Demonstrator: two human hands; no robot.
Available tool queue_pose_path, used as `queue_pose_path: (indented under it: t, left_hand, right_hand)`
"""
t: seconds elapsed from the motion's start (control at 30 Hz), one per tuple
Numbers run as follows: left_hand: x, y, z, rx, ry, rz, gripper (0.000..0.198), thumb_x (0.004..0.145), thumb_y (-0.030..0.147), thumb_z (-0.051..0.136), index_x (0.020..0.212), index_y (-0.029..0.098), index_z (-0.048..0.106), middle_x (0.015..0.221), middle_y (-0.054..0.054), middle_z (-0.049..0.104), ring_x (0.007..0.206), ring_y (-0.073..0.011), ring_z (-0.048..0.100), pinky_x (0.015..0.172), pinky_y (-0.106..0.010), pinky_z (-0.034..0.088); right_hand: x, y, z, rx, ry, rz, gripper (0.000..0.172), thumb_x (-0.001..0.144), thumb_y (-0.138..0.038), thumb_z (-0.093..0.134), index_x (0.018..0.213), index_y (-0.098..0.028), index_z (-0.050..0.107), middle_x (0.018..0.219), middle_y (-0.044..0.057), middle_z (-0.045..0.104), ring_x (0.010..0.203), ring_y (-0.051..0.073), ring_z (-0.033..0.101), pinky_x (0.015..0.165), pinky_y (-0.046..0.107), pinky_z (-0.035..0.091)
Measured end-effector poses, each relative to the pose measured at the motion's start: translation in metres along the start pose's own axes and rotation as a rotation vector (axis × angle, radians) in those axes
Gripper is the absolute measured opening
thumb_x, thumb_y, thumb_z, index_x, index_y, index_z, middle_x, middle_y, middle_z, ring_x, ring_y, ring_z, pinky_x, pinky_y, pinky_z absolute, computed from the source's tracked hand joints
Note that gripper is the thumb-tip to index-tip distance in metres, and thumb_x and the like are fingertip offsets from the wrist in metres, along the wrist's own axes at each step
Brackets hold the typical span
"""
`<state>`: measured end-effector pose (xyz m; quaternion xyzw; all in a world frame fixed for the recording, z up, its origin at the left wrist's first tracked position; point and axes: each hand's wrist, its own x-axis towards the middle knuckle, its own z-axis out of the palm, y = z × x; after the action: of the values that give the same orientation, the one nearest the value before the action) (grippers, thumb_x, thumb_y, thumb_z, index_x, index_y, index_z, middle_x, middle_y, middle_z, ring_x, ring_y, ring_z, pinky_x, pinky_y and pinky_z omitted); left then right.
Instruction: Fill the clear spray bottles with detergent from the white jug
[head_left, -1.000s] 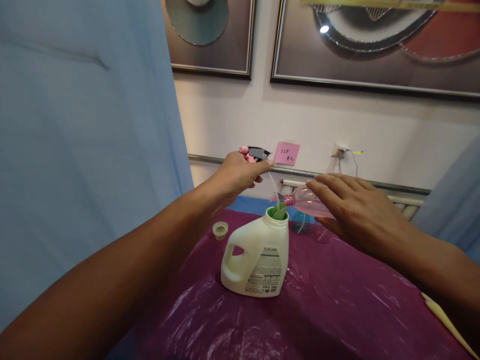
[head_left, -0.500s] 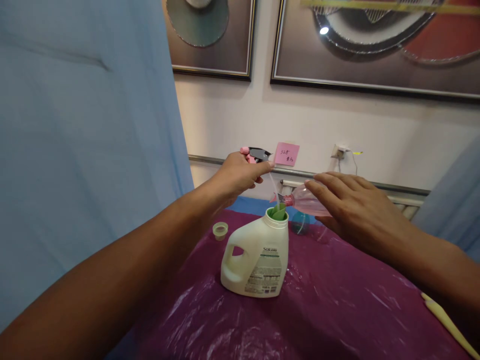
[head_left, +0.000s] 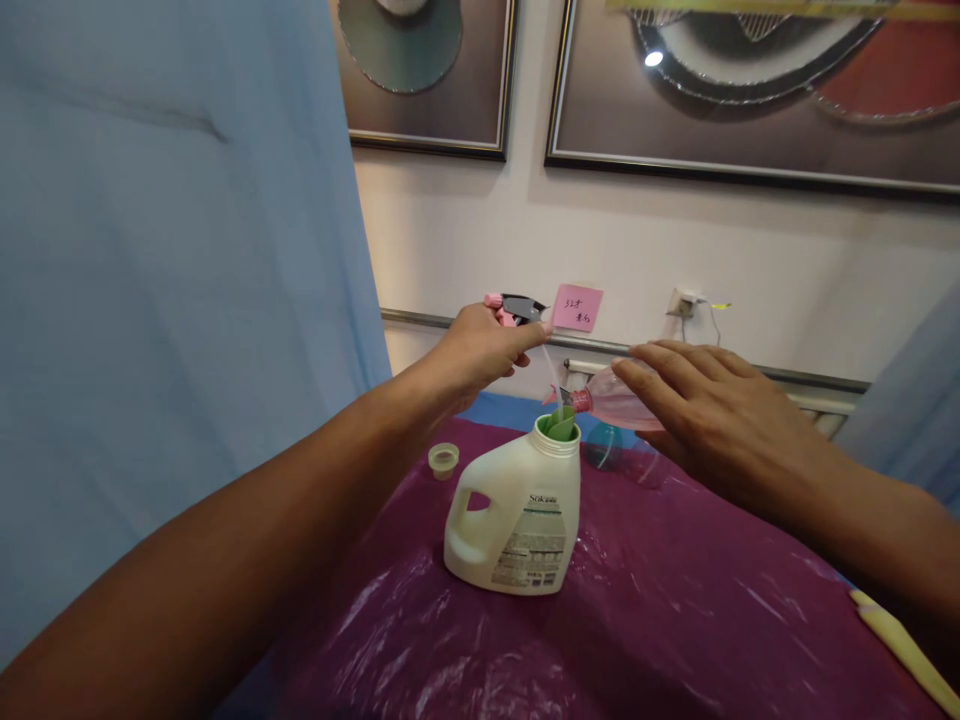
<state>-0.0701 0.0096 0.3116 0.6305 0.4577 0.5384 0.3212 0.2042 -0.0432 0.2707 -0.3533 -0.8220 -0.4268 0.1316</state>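
A cream detergent jug point(head_left: 517, 525) stands upright on the purple plastic sheet point(head_left: 637, 620), with a green funnel point(head_left: 559, 425) in its mouth. My right hand point(head_left: 712, 420) is wrapped round a clear bottle of pink liquid point(head_left: 611, 403), tipped almost flat with its neck over the funnel. My left hand point(head_left: 480, 350) is closed on a pink and black spray trigger head point(head_left: 516, 307), held above and left of the jug, its thin tube hanging down toward the funnel.
A small cream cap point(head_left: 443, 460) lies on the sheet left of the jug. A blue curtain point(head_left: 172, 250) hangs close on the left. A pink sticky note point(head_left: 577, 307) and a wall socket point(head_left: 686, 302) are on the wall behind. A yellow strip point(head_left: 900, 650) lies at the right edge.
Almost nothing differs; the view has shifted slightly, and both hands keep the same hold over the jug.
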Motion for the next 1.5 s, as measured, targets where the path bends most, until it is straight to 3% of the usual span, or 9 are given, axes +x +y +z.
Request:
queue_pose_path:
  t: [0.5,1.5]
  left_hand:
    - [-0.0044,0.0065,0.0014,0.025,0.008,-0.030,0.050,0.087,0.026,0.086,0.080,0.026,0.037,0.077,0.006,0.048,0.065,-0.0127,0.062,0.057,-0.029,0.045]
    - [-0.0028,0.0021,0.0001,0.043,-0.012,-0.006,0.050,0.086,0.031,0.085,0.079,0.027,0.036,0.070,0.006,0.046,0.068,-0.0158,0.065,0.058,-0.029,0.044]
  right_hand:
    - [0.0013,0.0005,-0.0008,-0.064,0.043,-0.035,0.058,0.098,-0.012,0.064,0.155,-0.008,0.053,0.153,0.027,0.064,0.134,0.041,0.065,0.106,0.053,0.053]
    - [0.0028,0.0068,0.0014,-0.088,0.022,-0.070,0.061,0.100,-0.014,0.062,0.159,-0.010,0.049,0.158,0.025,0.061,0.140,0.043,0.061,0.109,0.056,0.053]
